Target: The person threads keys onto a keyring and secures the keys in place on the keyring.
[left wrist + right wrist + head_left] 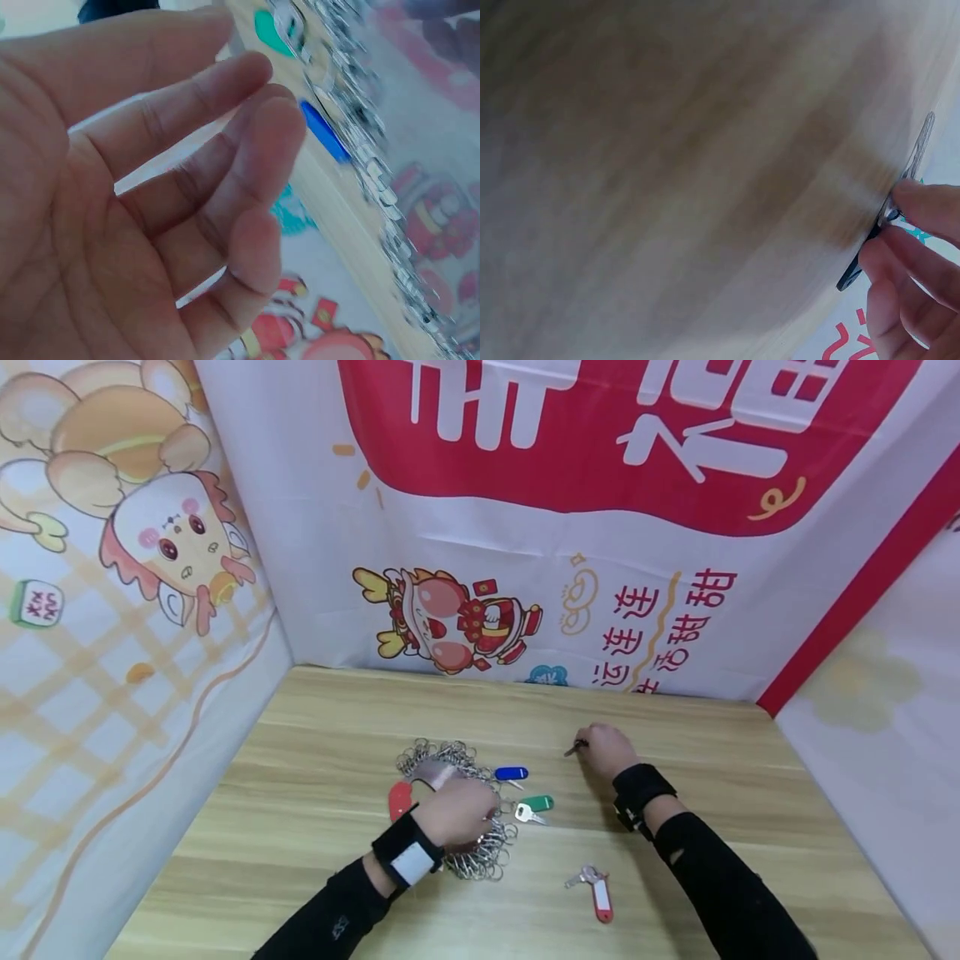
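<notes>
My right hand (609, 750) pinches a silver key (922, 142) with a black tag (853, 271) between thumb and fingers, at the back right of the table. Above a cluster of metal key rings (480, 860) is my left hand (457, 810). Its fingers (262, 161) are loosely bent with nothing between them, as the left wrist view shows. A blue tag (512, 772) and a green tag (536, 803) with a silver key (529, 814) lie at the right side of the rings. Part of the cluster is hidden under the left hand.
Nearer the front lies a red tag (602, 900) with a key (583, 877). Something flat and red (400, 799) shows at the left of the rings. The wooden table (300, 827) meets printed cloth walls (315, 568) at the back and sides.
</notes>
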Tool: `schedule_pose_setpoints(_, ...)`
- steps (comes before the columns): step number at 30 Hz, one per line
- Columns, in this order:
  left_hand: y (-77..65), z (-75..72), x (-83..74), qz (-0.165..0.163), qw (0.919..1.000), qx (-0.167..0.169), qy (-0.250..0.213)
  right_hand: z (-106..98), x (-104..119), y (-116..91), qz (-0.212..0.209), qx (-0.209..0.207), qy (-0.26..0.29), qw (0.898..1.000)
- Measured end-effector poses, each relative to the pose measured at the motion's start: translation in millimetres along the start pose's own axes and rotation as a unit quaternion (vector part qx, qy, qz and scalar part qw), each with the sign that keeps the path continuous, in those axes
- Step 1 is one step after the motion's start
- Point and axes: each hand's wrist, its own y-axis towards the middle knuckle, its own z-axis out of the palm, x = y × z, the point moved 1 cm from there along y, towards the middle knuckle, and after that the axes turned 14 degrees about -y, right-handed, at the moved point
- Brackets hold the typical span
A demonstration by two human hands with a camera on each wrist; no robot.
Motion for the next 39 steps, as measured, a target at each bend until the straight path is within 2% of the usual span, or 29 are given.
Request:
schedule_pose_setpoints(4, 12.5, 9.7, -14.7, 0.017, 0.9990, 0.016, 0.037, -4.7, -0.8, -0.3, 0.001, 0.012, -0.015, 1.000)
schedule_pose_setpoints(7, 20.9, 15.5, -19.2, 0.022, 0.9976, 0.012, 0.064, -9.8, -1.7, -1.8, -0.001, 0.018, -0.016, 1.000)
schedule_pose_setpoints(10, 26.5, 20.2, -19.8, 0.014, 0.9962, 0.001, 0.086, -21.4, -0.3, -5.4, 0.006, 0.019, 0.028, 0.999)
schedule_pose_setpoints(13, 30.3, 24.5, -17.9, -0.002, 0.9943, -0.010, 0.106, -38.0, 2.6, -8.9, 0.027, 0.009, 0.106, 0.994)
schedule_pose_setpoints(18, 32.5, 33.1, -15.6, -0.011, 0.9911, -0.020, 0.131, -64.8, 13.6, -23.6, 0.078, -0.025, 0.229, 0.970)
schedule_pose_setpoints(22, 35.3, 38.2, -15.9, -0.012, 0.9935, -0.022, 0.111, -85.1, 28.0, -41.4, 0.083, -0.031, 0.309, 0.947)
schedule_pose_setpoints(28, 40.5, 41.6, -18.1, -0.017, 0.9975, -0.020, 0.066, -102.1, 48.9, -63.3, 0.074, 0.032, 0.413, 0.907)
schedule_pose_setpoints(31, 41.1, 43.0, -18.7, -0.020, 0.9981, -0.024, 0.053, -104.1, 57.3, -70.5, 0.058, 0.072, 0.441, 0.893)
schedule_pose_setpoints(33, 40.5, 43.6, -18.3, -0.022, 0.9981, -0.033, 0.048, -103.9, 63.0, -73.2, 0.033, 0.095, 0.450, 0.887)
schedule_pose_setpoints(36, 38.5, 45.2, -16.3, -0.021, 0.9977, -0.051, 0.039, -101.2, 70.6, -72.7, -0.007, 0.113, 0.450, 0.886)
schedule_pose_setpoints(39, 38.6, 46.5, -14.3, -0.005, 0.9976, -0.063, 0.031, -98.9, 75.0, -70.1, -0.023, 0.113, 0.445, 0.888)
